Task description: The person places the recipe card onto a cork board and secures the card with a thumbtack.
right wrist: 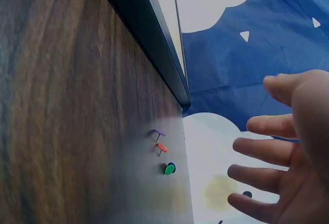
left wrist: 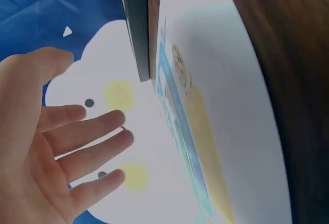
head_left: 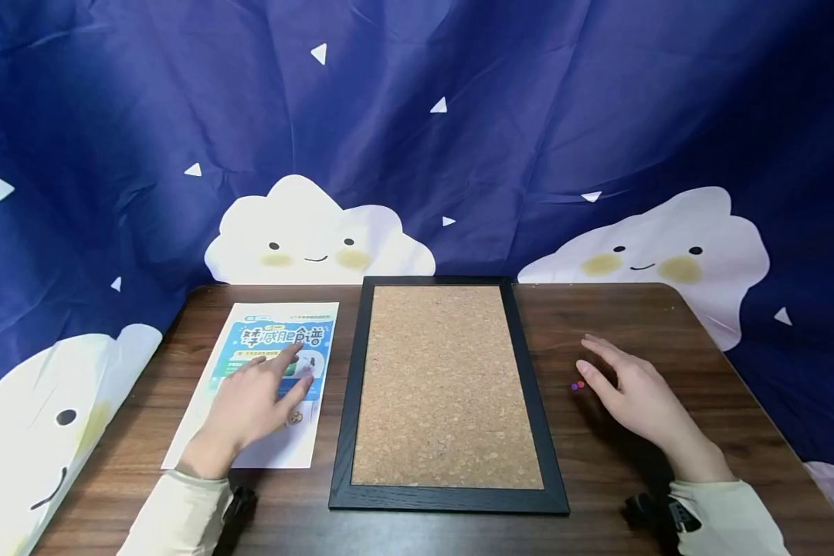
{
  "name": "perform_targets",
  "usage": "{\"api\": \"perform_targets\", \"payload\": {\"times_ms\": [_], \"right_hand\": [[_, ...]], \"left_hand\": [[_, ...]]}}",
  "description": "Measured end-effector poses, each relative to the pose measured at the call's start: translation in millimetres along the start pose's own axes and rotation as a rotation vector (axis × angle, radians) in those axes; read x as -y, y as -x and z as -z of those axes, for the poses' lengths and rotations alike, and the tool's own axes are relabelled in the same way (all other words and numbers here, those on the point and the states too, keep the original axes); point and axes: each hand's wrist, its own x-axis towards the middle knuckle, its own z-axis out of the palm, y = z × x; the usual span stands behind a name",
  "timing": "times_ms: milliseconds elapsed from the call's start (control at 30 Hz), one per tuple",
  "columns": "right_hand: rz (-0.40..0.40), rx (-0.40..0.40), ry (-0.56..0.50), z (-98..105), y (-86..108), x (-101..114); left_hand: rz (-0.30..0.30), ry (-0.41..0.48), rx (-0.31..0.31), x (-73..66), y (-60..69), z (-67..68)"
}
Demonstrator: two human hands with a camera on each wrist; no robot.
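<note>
Left hand (head_left: 250,408), lower left, and right hand (head_left: 635,395), lower right, hold nothing, fingers (right wrist: 259,178) spread. Nothing is attached yet: central corkboard (head_left: 448,386) bare, sheet (head_left: 267,337) and pins (right wrist: 162,147) loose.

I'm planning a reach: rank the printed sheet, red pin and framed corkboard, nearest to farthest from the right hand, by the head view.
1. Red pin: close by the right hand.
2. Framed corkboard: in the middle, to the left.
3. Printed sheet: on the far left.
</note>
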Motion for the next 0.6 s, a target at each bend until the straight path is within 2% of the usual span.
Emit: {"api": "perform_targets", "payload": {"times_ms": [233,367,500,600], "right_hand": [[-0.060,-0.045,-0.024,1,-3.6,-10],[-0.102,0.004,-0.004,-1,-6.5,-19],[-0.134,0.063,0.013,-4,-9.4,-27],[-0.134,0.080,0.011,-5,-11.6,-33]], "left_hand": [[0.046,-0.001,0.027,8.6,1.6,9.9],[0.082,0.011,0.043,14.5,2.8,14.1],[0.150,0.023,0.073,23.1,5.8,14.1],[0.198,0.022,0.094,30.4,9.3,13.3]]}}
